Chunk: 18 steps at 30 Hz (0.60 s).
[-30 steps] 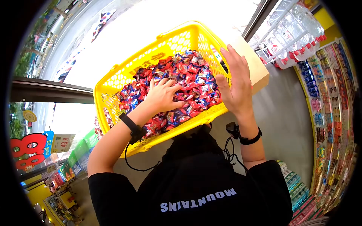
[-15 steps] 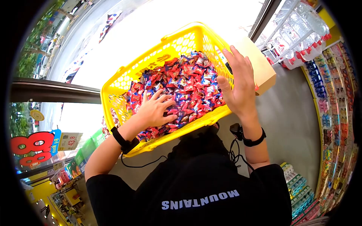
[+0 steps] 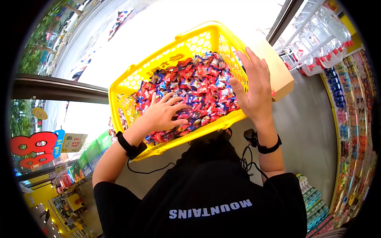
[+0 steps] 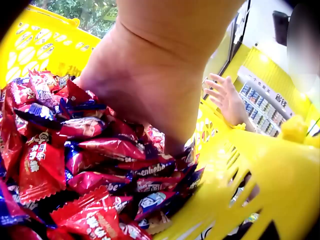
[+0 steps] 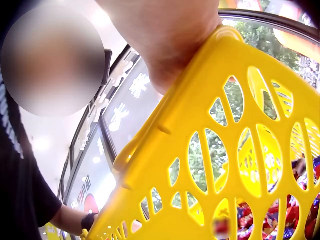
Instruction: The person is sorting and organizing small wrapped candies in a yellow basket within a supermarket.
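A yellow plastic basket [image 3: 115, 93] with perforated walls holds a broad heap of wrapped candies [image 3: 198, 85] in red and blue twists. My left hand [image 3: 163, 114] lies palm down on the near left part of the heap, its fingers spread. In the left wrist view the heel of that hand [image 4: 145, 82] presses against the candies, and the fingertips are hidden. At the basket's right side my right hand [image 3: 257, 89] is raised with straight fingers and the thumb apart. The right wrist view shows the base of the right hand [image 5: 167, 55] against the yellow rim.
A cardboard box [image 3: 276, 71] stands just right of the basket. Further right are bottled-water packs [image 3: 323, 43] and a long shelf of packaged goods [image 3: 353, 119]. A dark window frame [image 3: 59, 89] runs along the left, with a red price sign [image 3: 35, 142] near it.
My left hand has slid over the candies toward the near left, with its fingers spreading wider. The right hand stays at the right rim. The basket sits slightly further right in view.
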### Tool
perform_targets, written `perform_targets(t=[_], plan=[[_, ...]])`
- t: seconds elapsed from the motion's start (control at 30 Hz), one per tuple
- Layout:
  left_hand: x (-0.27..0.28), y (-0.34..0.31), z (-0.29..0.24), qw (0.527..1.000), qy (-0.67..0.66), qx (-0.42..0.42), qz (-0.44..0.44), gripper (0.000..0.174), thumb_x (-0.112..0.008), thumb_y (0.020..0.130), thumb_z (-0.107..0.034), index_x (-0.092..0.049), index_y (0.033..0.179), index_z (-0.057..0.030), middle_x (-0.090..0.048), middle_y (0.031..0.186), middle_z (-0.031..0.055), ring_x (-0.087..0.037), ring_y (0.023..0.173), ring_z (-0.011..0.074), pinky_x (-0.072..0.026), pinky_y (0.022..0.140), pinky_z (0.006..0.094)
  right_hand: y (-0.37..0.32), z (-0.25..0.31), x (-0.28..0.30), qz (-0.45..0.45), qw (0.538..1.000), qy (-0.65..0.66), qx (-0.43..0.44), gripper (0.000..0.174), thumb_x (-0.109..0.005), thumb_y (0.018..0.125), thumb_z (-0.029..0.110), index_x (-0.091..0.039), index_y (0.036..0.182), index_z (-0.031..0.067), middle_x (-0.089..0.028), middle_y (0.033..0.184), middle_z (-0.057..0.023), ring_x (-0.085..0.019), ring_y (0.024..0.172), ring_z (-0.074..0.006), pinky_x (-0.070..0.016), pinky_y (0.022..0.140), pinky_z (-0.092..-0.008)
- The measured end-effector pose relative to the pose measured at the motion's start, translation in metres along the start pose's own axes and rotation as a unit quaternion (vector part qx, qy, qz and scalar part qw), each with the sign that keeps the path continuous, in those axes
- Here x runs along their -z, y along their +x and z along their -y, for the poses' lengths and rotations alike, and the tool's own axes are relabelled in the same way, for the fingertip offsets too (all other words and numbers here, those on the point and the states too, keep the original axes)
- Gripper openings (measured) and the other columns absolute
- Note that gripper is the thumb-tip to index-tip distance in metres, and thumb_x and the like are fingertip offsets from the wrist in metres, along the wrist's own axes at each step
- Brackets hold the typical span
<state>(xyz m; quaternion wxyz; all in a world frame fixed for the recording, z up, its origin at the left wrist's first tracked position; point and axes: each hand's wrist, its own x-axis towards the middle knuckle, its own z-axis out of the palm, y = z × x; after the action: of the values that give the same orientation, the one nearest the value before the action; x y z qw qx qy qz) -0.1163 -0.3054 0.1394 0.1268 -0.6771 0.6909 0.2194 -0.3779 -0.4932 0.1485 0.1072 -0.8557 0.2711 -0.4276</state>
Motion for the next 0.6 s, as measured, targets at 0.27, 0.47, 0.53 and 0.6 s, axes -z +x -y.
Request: perform_targets(t=[0.27, 0.47, 0.53, 0.6], plan=[[0.013, 0.006, -0.006, 0.998, 0.026, 0.018, 0.052, 0.085, -0.054, 0.095, -0.081, -0.05, 0.16, -0.0273, -0.042, 0.169, 0.0127, -0.027, 0.161, 0.041, -0.0168, 0.125, 0.0751, -0.001, 0.001, -0.002, 0.002, 1.0, -0.004, 0.006, 0.064, -0.066, 0.101, 0.056, -0.063, 0.146, 0.0099, -0.06, 0.147, -0.0207, -0.054, 0.138, -0.0479, -0.0375, 0.12, -0.0582], [0.006, 0.059, 0.006, 0.985, 0.08, 0.021, -0.151, 0.049, -0.06, 0.102, -0.059, -0.073, 0.135, -0.0245, -0.044, 0.168, 0.0139, -0.03, 0.159, 0.0405, -0.0219, 0.126, 0.0695, -0.002, 0.002, -0.002, 0.005, 1.0, -0.013, 0.009, 0.064, -0.066, 0.101, 0.057, -0.063, 0.146, 0.01, -0.061, 0.146, -0.0207, -0.054, 0.137, -0.0476, -0.0376, 0.12, -0.0586], [-0.008, 0.082, 0.014, 0.977, 0.124, 0.036, -0.171, 0.041, -0.063, 0.101, -0.054, -0.079, 0.124, -0.0234, -0.044, 0.167, 0.0127, -0.03, 0.16, 0.0393, -0.0206, 0.127, 0.068, -0.001, 0.002, -0.003, 0.006, 1.0, -0.014, 0.009, 0.064, -0.066, 0.101, 0.057, -0.063, 0.145, 0.0102, -0.061, 0.146, -0.0206, -0.054, 0.137, -0.0475, -0.0375, 0.12, -0.0587], [-0.019, 0.096, 0.015, 0.968, 0.094, 0.038, -0.228, 0.034, -0.067, 0.099, -0.048, -0.086, 0.101, -0.019, -0.045, 0.167, 0.0107, -0.028, 0.16, 0.0373, -0.0193, 0.128, 0.0661, -0.001, 0.002, -0.003, 0.006, 1.0, -0.013, 0.007, 0.064, -0.066, 0.101, 0.057, -0.064, 0.145, 0.0105, -0.061, 0.146, -0.0205, -0.054, 0.137, -0.0473, -0.0374, 0.12, -0.0587]])
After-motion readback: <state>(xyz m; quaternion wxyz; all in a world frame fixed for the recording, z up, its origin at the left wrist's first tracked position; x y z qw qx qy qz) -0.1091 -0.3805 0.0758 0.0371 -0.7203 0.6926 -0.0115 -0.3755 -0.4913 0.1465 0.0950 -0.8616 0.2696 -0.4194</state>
